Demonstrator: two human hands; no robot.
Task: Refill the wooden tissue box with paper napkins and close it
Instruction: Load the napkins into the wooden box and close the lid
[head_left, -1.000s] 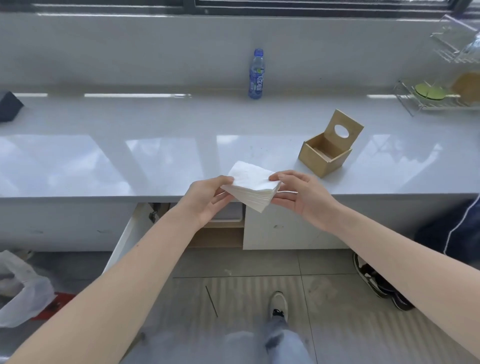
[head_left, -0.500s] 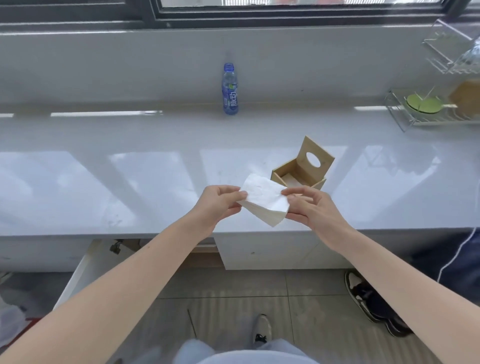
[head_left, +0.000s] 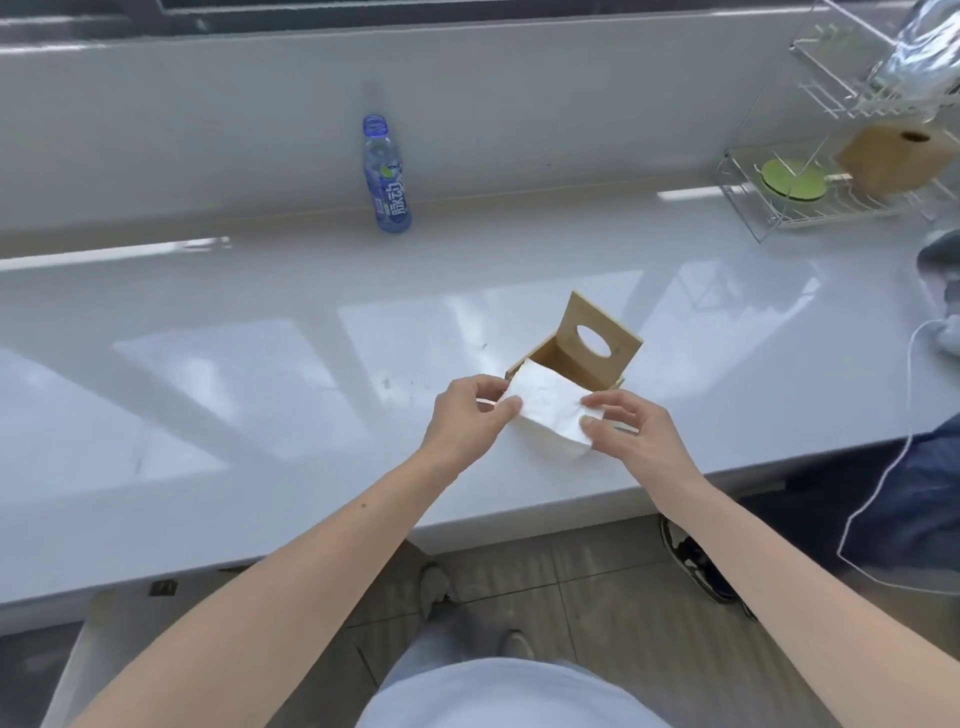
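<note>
A stack of white paper napkins (head_left: 548, 410) is held between both hands just above the counter. My left hand (head_left: 467, 415) pinches its left edge and my right hand (head_left: 626, 431) grips its right corner. Right behind the stack stands the wooden tissue box (head_left: 558, 361), open, with its hinged lid (head_left: 597, 348) raised upright and showing an oval hole. The far edge of the napkins overlaps the box's front rim and hides most of the box's front wall.
A blue water bottle (head_left: 387, 176) stands by the back wall on the glossy white counter (head_left: 234, 395). A wire rack (head_left: 831, 192) with a green dish and another wooden box sits at the far right. Another person's leg (head_left: 893, 509) is at the right.
Both hands have carried the napkin stack forward from the counter's front edge up to the open box. The view has moved closer to the counter.
</note>
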